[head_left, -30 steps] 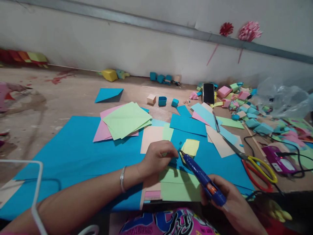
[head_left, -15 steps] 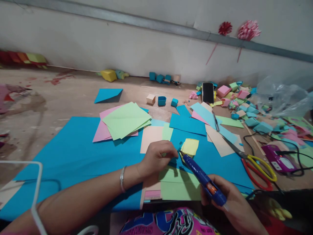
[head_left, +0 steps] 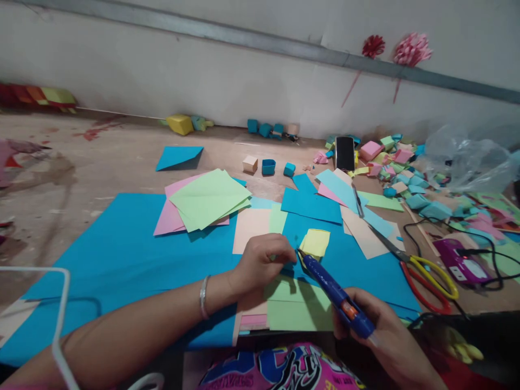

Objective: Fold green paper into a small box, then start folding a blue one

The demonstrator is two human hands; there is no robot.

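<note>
right hand (head_left: 384,324): glue gun (head_left: 327,280) | blue box (head_left: 268,168): open-topped | bag (head_left: 463,162): contents unclear

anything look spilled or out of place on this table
Yes: red stains mark the brown tabletop at the back left, near the wall, perhaps spilled paint. The smartphone also looks out of place, set among folded paper boxes.
</note>
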